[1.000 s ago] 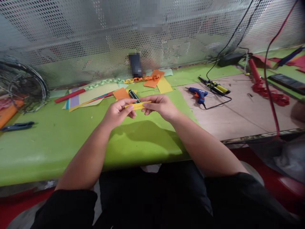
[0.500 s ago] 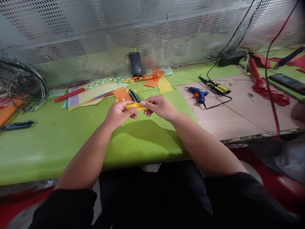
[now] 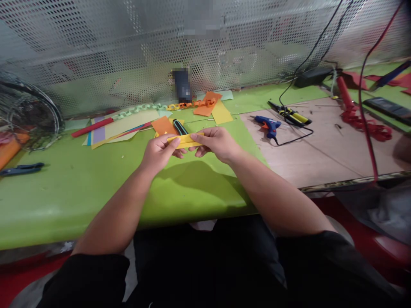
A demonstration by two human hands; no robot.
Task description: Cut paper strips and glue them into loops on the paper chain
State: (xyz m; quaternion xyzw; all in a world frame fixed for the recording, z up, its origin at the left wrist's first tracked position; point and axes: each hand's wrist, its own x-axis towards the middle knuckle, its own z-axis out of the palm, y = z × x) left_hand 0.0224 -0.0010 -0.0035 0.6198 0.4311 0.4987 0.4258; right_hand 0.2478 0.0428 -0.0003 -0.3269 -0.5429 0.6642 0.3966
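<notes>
Strip of yellow paper (image 3: pixel 185 140), light and limp, was pinched at each end between the nearly closed fingers of the left hand (image 3: pixel 159 153) and right hand (image 3: pixel 218 143), best held there, by the fingertips.

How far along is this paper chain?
Done: a paper chain of green, yellow and orange links lies at the back of the table. In hand: a yellow paper strip, held by the left hand and right hand, not joined to the chain. Left: orange paper lies nearby, seemingly unused.
</notes>
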